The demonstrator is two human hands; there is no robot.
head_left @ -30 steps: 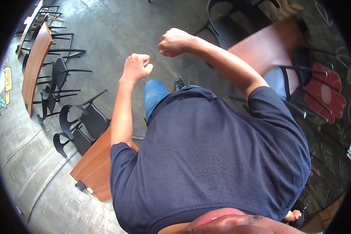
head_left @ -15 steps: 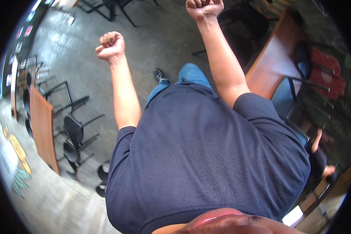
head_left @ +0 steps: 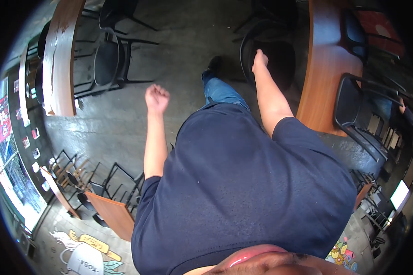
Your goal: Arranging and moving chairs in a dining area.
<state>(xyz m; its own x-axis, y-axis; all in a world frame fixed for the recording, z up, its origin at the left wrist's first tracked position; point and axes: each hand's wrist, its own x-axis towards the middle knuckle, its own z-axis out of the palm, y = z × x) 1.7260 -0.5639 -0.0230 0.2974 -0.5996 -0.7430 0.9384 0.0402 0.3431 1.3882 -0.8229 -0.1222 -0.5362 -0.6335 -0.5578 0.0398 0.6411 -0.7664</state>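
Observation:
My left hand point(head_left: 157, 99) is raised over the grey floor at the left of my body, its fingers curled into a loose fist with nothing in it. My right hand point(head_left: 260, 61) reaches forward, seen edge-on in front of a black chair point(head_left: 280, 59). Its fingers are mostly hidden, so their pose is unclear, and I cannot tell whether it touches the chair. Nothing shows in its grip. Below my dark shirt, one leg in blue jeans point(head_left: 225, 89) steps forward, ending in a dark shoe point(head_left: 214, 63).
A long wooden table point(head_left: 323, 87) runs along my right, with a black chair point(head_left: 348, 103) beyond it. Ahead on the left stand another wooden table point(head_left: 62, 55) and a black chair point(head_left: 108, 59). More tables and stacked chairs line the left rear, near a painted floor picture point(head_left: 85, 256).
My body has turned and the room has swung round in view. Both hands have come lower; the right has gone from a plain fist to an edge-on pose beside a chair.

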